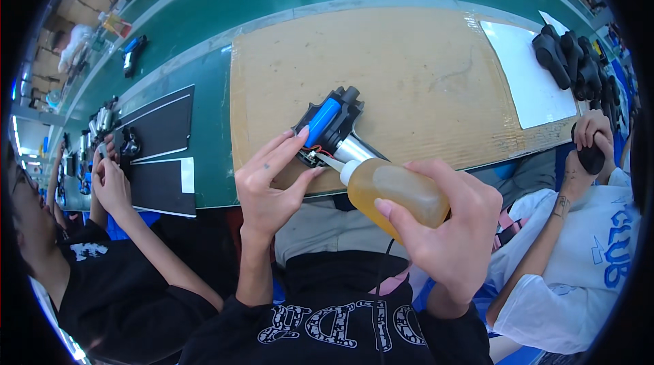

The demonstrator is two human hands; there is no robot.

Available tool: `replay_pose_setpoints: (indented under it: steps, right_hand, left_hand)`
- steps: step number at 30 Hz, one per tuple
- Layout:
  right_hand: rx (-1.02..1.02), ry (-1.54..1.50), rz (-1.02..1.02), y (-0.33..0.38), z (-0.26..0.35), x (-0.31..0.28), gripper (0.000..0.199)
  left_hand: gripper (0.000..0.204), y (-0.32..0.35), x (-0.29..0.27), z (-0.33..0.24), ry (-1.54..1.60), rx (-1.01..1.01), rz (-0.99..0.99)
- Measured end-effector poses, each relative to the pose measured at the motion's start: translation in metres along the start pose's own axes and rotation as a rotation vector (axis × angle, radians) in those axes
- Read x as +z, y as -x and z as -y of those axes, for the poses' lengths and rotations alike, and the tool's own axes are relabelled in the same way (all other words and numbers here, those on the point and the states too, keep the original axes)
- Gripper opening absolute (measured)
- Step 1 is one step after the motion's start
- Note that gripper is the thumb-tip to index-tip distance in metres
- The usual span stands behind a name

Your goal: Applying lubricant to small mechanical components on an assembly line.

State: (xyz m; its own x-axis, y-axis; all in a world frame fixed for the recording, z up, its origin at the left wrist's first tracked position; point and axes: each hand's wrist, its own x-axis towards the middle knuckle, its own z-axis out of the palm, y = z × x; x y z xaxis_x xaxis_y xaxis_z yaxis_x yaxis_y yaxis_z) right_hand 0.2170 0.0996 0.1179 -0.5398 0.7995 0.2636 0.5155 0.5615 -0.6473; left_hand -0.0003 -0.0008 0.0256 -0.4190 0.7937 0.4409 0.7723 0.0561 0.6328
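My left hand (268,184) grips the end of an opened black tool housing (353,111) between thumb and fingers. A blue cylinder (323,122), which looks like a battery, lies in the housing. Beside it sits a silver cylinder (355,151), and small red wires show near my left fingertips. My right hand (455,229) is wrapped round a squeeze bottle (395,193) of amber liquid, tilted on its side. Its pale pointed nozzle reaches the wires between my left thumb and fingers. Whether any liquid comes out cannot be seen.
Brown cardboard (409,72) covers the green bench before me. White sheets (528,79) and a pile of black parts (569,58) lie at the right. Black boards (160,126) lie at the left. Co-workers sit close on both sides; one holds a black part (591,158).
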Motion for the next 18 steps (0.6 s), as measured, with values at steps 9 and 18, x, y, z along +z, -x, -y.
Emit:
replay_pose_setpoints:
  steps: [9, 18]
  right_hand:
    - [0.076, 0.007, 0.031, 0.0, -0.002, -0.001, 0.03]
    - [0.066, 0.002, 0.021, 0.001, -0.002, 0.0, 0.03]
  left_hand:
    - [0.062, 0.001, 0.0, -0.002, 0.0, -0.02, -0.002]
    - [0.057, -0.001, -0.001, -0.009, 0.041, -0.058, -0.029]
